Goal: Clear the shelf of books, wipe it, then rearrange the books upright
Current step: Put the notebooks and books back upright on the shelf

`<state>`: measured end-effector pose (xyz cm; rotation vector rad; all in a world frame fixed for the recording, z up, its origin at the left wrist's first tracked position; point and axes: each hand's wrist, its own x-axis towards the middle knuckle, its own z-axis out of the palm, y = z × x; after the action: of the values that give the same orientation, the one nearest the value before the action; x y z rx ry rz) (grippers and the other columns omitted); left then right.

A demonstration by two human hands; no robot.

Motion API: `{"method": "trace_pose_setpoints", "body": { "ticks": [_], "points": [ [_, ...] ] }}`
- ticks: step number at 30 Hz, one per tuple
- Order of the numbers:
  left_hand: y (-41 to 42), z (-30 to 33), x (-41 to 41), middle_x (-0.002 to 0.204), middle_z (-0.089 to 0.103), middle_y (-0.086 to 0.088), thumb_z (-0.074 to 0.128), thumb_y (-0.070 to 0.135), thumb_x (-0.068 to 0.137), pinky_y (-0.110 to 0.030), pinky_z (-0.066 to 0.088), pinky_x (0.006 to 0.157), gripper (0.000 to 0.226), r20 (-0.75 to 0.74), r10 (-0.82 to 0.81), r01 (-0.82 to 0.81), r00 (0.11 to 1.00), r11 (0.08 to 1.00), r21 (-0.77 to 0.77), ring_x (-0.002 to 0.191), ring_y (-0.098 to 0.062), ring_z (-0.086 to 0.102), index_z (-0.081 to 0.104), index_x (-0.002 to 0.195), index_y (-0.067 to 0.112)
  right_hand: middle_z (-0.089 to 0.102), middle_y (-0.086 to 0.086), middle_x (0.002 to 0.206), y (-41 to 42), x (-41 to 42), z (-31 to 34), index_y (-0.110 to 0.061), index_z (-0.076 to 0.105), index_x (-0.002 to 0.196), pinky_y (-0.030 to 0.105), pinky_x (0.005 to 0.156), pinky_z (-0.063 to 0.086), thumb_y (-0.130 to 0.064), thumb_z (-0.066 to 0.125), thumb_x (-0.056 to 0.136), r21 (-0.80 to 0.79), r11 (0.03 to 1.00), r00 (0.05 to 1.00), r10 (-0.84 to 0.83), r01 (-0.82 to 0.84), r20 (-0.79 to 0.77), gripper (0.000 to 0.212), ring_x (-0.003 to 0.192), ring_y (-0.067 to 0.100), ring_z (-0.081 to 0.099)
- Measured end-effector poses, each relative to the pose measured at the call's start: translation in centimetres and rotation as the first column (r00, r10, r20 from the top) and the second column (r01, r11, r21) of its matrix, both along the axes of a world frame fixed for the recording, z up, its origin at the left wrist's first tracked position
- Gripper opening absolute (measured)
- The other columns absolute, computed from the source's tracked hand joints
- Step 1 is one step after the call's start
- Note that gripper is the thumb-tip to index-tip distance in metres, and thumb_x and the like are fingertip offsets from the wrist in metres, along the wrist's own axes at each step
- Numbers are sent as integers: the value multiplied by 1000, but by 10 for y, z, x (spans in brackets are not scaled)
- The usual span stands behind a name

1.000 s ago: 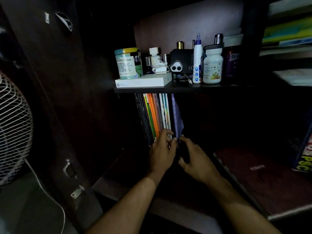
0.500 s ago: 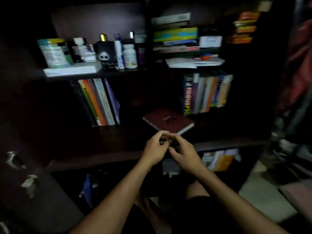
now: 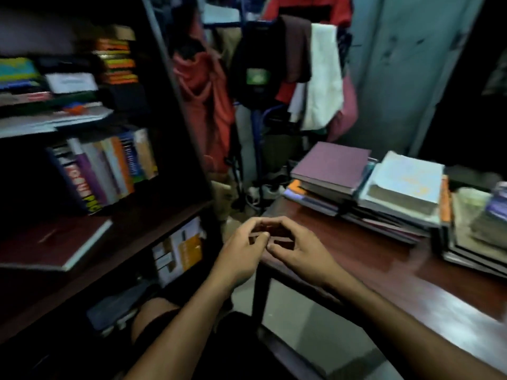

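My left hand (image 3: 238, 252) and my right hand (image 3: 300, 252) meet in front of me above the near corner of a reddish wooden table (image 3: 370, 260). Their fingertips touch, the fingers are loosely curled, and I see nothing held in them. On the dark shelf (image 3: 153, 215) to the left, a row of upright books (image 3: 109, 171) stands at the back. A dark red book (image 3: 55, 244) lies flat in front of that row. Stacks of books (image 3: 332, 171) lie flat on the table to the right.
A second pile with a pale blue cover (image 3: 406, 185) and more books (image 3: 482, 223) fill the table's far side. Clothes (image 3: 205, 94) and a white cloth (image 3: 323, 78) hang behind. Books (image 3: 181, 249) stand on the lower shelf. My knee (image 3: 153, 314) is below.
My view has swung right, from the left shelf bay to the table with stacked books. Both hands left the upright books, drew back and came together, holding nothing.
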<state>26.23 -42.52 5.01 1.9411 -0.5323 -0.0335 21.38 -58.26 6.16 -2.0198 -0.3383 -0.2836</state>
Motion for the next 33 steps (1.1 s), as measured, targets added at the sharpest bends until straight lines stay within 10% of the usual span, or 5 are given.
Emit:
{"method": "trace_pose_setpoints", "body": {
  "ticks": [9,19,27,33],
  "points": [
    [-94,5,2,129,61,16,53,5,100,-23,50,99,43,-47,-280,280,959,960,-15,120,11,55,51,132,33,69,-11,117,-100,-19,-2,-28,63,123,34,98,53,-19,68,89,10,957,956,-288,289,-61,35,112,4,64],
    [-115,-17,41,129,60,4,70,20,94,-33,51,101,52,-189,-177,183,966,983,19,108,0,63,46,138,36,67,10,113,-134,39,-49,-15,57,120,38,88,55,-21,64,97,598,606,833,-221,525,-508,25,105,26,66],
    [-115,-27,124,133,56,5,68,29,94,-40,48,104,53,-157,59,-22,986,973,231,122,-14,57,47,142,26,66,11,120,-145,132,-109,-24,53,132,45,96,55,-60,59,64,276,622,671,-589,732,-451,77,104,30,69],
    [-150,-39,186,146,50,-14,53,28,102,-39,39,108,50,-68,206,-159,976,894,420,134,-34,47,41,149,16,72,8,71,-152,128,-87,-17,62,96,34,52,57,-42,60,79,54,700,647,-625,712,-436,30,54,24,68]
  ]
}}
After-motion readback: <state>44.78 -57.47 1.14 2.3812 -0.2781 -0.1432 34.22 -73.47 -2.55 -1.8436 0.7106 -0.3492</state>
